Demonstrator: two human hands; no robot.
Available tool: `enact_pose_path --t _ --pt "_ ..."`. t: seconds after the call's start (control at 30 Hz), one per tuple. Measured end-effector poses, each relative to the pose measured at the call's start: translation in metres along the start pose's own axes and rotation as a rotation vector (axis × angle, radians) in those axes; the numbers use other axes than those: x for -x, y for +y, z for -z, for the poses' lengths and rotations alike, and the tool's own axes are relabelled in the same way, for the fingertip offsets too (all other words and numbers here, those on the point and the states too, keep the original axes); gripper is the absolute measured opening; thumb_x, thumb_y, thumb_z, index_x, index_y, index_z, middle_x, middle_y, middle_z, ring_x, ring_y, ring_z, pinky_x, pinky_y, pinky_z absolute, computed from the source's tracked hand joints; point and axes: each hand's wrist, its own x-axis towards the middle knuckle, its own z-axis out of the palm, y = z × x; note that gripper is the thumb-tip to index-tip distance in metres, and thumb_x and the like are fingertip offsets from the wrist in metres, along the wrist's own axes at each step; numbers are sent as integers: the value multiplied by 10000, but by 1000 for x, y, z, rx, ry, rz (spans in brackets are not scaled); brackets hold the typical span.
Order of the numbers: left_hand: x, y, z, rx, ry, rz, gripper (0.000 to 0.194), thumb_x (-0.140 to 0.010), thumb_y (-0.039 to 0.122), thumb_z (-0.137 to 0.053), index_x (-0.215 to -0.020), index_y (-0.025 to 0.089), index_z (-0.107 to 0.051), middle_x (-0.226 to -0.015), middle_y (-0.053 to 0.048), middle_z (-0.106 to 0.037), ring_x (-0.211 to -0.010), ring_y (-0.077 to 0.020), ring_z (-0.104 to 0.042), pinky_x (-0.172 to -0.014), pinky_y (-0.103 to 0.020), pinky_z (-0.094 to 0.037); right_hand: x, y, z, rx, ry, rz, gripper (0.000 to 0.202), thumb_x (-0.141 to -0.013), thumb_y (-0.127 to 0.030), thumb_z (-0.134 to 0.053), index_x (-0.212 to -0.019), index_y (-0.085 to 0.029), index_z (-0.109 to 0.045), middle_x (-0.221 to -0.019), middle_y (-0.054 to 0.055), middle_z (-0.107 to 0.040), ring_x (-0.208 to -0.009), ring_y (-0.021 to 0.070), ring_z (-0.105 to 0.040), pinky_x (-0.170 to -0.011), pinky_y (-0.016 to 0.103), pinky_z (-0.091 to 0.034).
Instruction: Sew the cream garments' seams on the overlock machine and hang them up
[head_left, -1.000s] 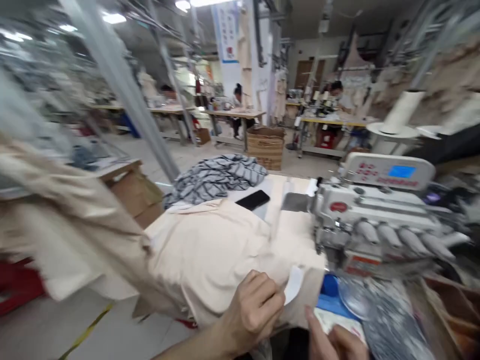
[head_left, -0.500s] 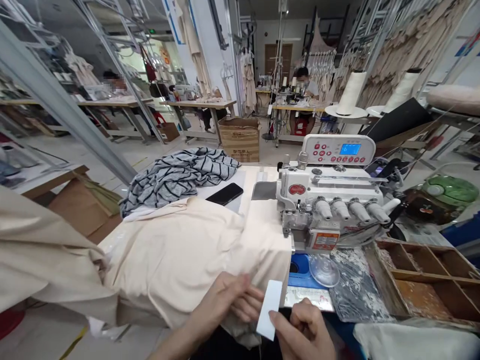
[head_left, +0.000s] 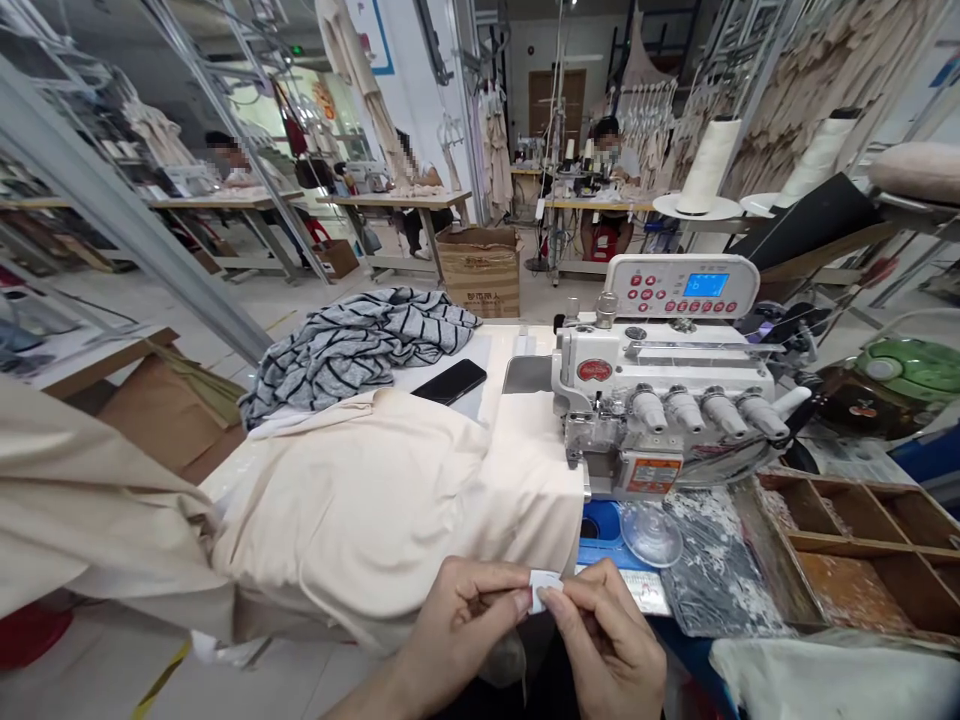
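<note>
White strip (head_left: 543, 579) lies at the lower centre of the frame, bridging the fingertips. The left hand (head_left: 461, 625) pinches its left side between thumb and forefinger; the right hand (head_left: 611, 640) pinches its right side.

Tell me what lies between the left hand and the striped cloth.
In the head view, mostly beige fabric spreads between the left hand and the striped cloth; a black phone lies to the right of that stretch.
</note>
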Motion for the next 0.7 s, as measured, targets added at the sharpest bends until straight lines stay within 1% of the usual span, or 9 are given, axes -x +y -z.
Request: enact_pose_path --t 0.13,0.33,0.4,0.47,0.53,0.6,0.63,0.67,0.7 --pt "2 -3 1 -104 -21 -104 330 -919 386 -598 -1004 166 -828 -827 -101 -786 -705 -195 -697 -658 -249 -562 0 -1 0 13 -11 -12 143 -911 -166 -673 -810 -229 -751 -674 -10 -530 -592 133 -498 -513 236 -407" --pt "2 0 1 -132 -36 -126 299 -928 338 -584 -1045 196 -820 -926 -104 -802 -789 -214 -747 -764 -271 -600 -4 1 5 42 -44 47 141 -914 -133 -670 -845 -227 -749 -689 -13 -567 -615 128 -544 -545 219 -460" --pt "2 3 0 -143 -33 -143 298 -933 323 -576 -1048 193 -818 -933 -109 -802 -809 -226 -755 -774 -286 -608 -4 1 7 58 -58 73 141 -911 -120 -669 -843 -219 -743 -685 -12 -567 -609 129 -551 -539 216 -471" --pt "3 5 -2 -180 -20 -188 293 -939 298 -565 -1037 188 -818 -921 -111 -801 -795 -227 -757 -772 -294 -614 -4 2 8 70 -67 82 137 -914 -126 -667 -842 -214 -743 -681 -10 -568 -601 129 -555 -528 215 -477" --pt "4 5 -4 -256 -14 -272 276 -941 262 -561 -1019 187 -815 -876 -103 -798 -748 -208 -747 -751 -280 -612 -3 2 8 72 -84 66 140 -921 -141 -664 -838 -216 -748 -678 -9 -572 -598 130 -564 -523 210 -482" --pt "5 3 -6 -363 -4 -384 230 -936 239 -587 -1006 188 -800 -793 -78 -779 -671 -174 -715 -679 -236 -588 -3 3 8 62 -86 26 147 -920 -162 -673 -803 -220 -741 -685 -11 -572 -589 124 -564 -508 198 -478" --pt "5 2 -6 -417 1 -441 201 -934 231 -602 -989 190 -791 -745 -60 -761 -629 -156 -690 -632 -211 -562 -4 4 8 48 -64 2 119 -907 -171 -690 -809 -222 -734 -709 -12 -575 -574 116 -553 -483 188 -465" --pt "5 2 -6 -469 1 -481 180 -939 222 -607 -962 192 -782 -706 -43 -741 -593 -140 -665 -592 -194 -531 -5 3 9 33 -27 -24 67 -889 -173 -705 -858 -227 -731 -753 -12 -585 -562 107 -542 -458 179 -451" --pt "5 1 -5 -516 -8 -505 176 -949 217 -600 -925 193 -773 -678 -31 -723 -569 -128 -645 -564 -185 -502 -7 3 10 21 1 -42 81 -871 -171 -716 -922 -233 -724 -808 -9 -598 -563 100 -537 -449 172 -446"
